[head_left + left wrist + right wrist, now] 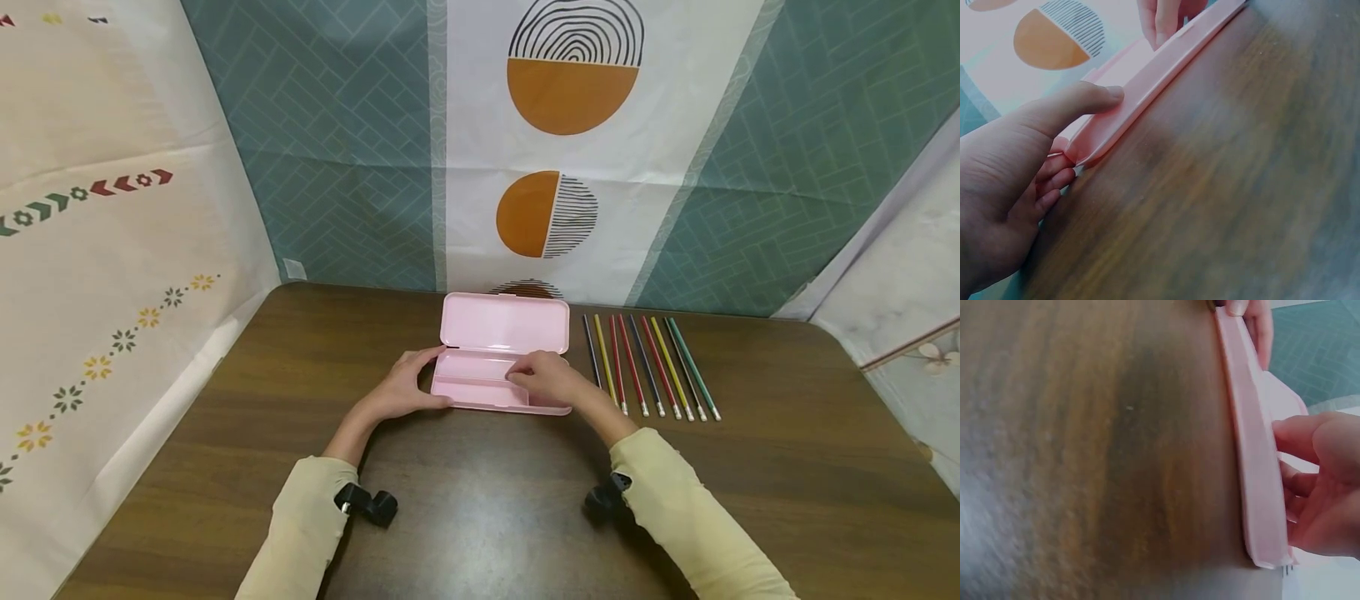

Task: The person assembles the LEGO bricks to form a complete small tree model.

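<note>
A pink pencil case (504, 323) lies on the table with its lid tipped back toward the wall. My left hand (401, 386) grips the case's left end. In the left wrist view its thumb (1107, 97) is on the front wall, and the other fingers curl round the end. My right hand (551, 377) reaches over the right half, its bent fingertips down inside near a long ridge. From the right wrist, those fingers (1300, 481) sit just behind the front wall (1254, 462). I cannot tell whether they pinch anything.
Right of the case, several pencils (652, 367) in red, yellow, green and dark colours lie side by side, eraser ends toward me. The brown wooden table (480, 508) meets a patterned cloth wall (345, 167) at the back. Each sleeve carries a black wrist camera (367, 504).
</note>
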`<state>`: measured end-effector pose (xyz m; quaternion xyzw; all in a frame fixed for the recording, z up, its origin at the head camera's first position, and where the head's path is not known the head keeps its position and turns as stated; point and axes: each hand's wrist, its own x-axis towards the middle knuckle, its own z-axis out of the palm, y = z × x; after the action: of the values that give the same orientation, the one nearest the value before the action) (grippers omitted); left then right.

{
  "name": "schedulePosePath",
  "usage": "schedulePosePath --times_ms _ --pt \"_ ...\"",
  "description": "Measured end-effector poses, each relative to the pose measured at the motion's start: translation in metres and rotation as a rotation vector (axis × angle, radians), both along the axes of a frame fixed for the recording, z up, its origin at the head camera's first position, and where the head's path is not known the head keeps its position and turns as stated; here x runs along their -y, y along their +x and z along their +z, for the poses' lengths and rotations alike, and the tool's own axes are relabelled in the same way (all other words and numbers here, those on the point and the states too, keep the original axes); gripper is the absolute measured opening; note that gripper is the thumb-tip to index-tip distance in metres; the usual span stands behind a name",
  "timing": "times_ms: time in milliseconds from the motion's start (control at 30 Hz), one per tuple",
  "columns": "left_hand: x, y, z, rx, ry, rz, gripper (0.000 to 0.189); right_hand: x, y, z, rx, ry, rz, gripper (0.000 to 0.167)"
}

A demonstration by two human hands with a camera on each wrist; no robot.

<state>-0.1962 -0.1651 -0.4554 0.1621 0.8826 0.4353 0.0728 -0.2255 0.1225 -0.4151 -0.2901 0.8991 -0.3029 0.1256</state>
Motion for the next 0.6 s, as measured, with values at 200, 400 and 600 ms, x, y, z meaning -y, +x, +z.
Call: schedulePosePath --times_ms 200,400,600 --pt "0.001 -0.001 0.001 -0.007 -0.008 -0.004 0.095 0.001 -0.002 0.002 -0.009 0.019 0.044 0.018" --pt "0.001 0.000 0.002 0.007 -0.003 -0.004 0.095 -0.001 -0.006 0.004 0.034 0.017 0.093 0.013" --pt "0.000 0.001 0.002 0.010 0.000 -0.006 0.094 -0.006 -0.017 -0.007 0.005 -0.033 0.150 0.012"
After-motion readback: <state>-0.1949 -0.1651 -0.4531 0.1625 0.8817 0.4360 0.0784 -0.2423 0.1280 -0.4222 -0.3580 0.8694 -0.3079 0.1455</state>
